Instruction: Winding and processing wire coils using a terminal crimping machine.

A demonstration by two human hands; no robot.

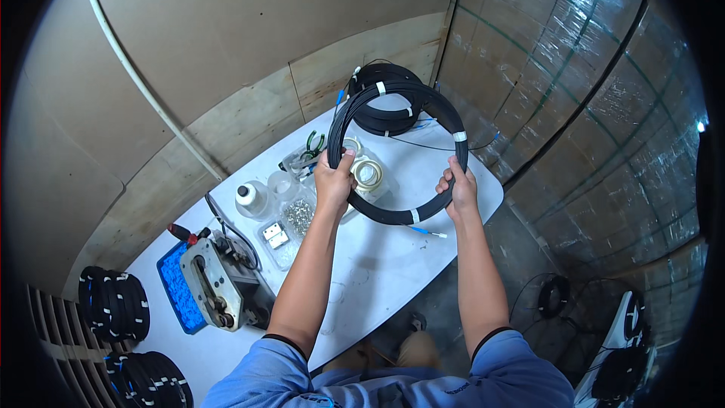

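A large coil of black cable, bound with several white tape bands, is held up over the table between my two hands. My left hand is closed around its left side, and my right hand grips its right side. A cable end with a blue and white connector shows just below the coil's lower edge. Behind it, more black cable coils are stacked at the table's far end, partly covered by the held one. Beside my left hand lie rolls of pale tape and green-handled pliers.
The white table carries a white bottle, a tub of small metal parts, a bench machine and a blue tray of blue pieces. More cable coils sit at the lower left. Film-wrapped cartons rise on the right.
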